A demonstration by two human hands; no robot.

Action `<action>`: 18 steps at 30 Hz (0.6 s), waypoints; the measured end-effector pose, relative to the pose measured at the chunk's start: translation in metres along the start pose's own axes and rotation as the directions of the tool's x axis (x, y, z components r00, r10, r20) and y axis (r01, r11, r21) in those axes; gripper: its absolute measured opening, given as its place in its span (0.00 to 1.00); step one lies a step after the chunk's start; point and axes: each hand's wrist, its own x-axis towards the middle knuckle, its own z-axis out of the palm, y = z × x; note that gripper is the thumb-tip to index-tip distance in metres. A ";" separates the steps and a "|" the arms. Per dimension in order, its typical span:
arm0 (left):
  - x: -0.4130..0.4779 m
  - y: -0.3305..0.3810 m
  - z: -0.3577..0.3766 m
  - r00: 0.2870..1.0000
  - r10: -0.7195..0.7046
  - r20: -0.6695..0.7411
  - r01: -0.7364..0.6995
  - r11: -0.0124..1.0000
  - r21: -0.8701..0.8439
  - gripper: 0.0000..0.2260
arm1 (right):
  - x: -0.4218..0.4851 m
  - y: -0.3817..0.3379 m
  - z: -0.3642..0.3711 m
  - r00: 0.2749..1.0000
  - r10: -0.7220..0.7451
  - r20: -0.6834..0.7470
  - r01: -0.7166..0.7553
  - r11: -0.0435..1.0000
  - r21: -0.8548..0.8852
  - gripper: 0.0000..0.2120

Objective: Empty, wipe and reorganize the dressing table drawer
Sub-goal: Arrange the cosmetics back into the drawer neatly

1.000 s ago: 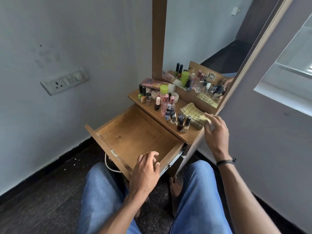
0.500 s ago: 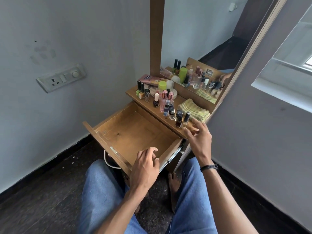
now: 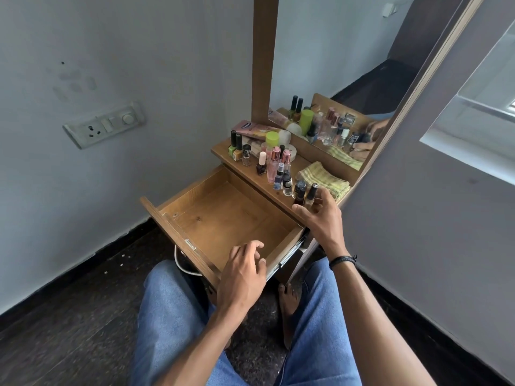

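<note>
The wooden drawer is pulled out and holds nothing; its bare floor shows. My left hand rests on the drawer's near right corner with loosely curled fingers and holds nothing. My right hand is at the tabletop's front right edge, thumb and fingers curled round two dark-capped nail polish bottles. A folded yellow-green checked cloth lies just behind them. Several other cosmetic bottles stand in a row along the tabletop.
A mirror rises behind the tabletop and reflects the bottles. A switch and socket plate sits on the left wall. My knees in blue jeans are below the drawer, and a white cable loops under it. Walls close in on both sides.
My right hand moved left from the cloth to the two bottles at the table's front edge and curled round them. The left hand stayed on the drawer's corner.
</note>
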 end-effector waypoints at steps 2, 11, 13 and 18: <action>0.000 -0.001 0.000 1.000 0.001 -0.004 -0.001 1.000 0.003 0.13 | 0.000 0.001 0.000 1.000 0.008 -0.009 -0.008 1.000 0.004 0.25; 0.001 -0.001 -0.001 1.000 -0.005 -0.003 0.005 1.000 -0.008 0.14 | -0.023 -0.003 -0.011 0.992 0.029 -0.124 -0.027 1.000 0.016 0.22; 0.001 -0.001 -0.002 1.000 0.001 0.007 -0.001 0.999 -0.040 0.15 | -0.041 -0.013 -0.010 0.988 0.018 -0.151 -0.012 0.999 0.046 0.23; 0.003 -0.001 -0.006 0.997 0.050 0.056 -0.037 0.978 -0.204 0.21 | -0.085 -0.036 0.013 0.999 -0.053 0.003 0.052 0.995 0.083 0.19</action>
